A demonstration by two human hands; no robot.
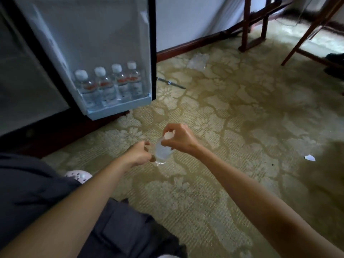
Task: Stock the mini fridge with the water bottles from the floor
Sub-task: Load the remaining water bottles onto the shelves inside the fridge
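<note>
Clear plastic water bottle (pixel 161 152) hung low over the carpet (pixel 232 131), my right hand (pixel 179 139) gripping its neck, my left hand (pixel 140 154) holding its base, likely steadying it for the fridge's door shelf (pixel 119 108).

Single head-worn wide-angle view, facing forward and steeply down from close above the patterned carpet (pixel 232 146), with the open fridge door (pixel 89 43) near at upper left.
</note>
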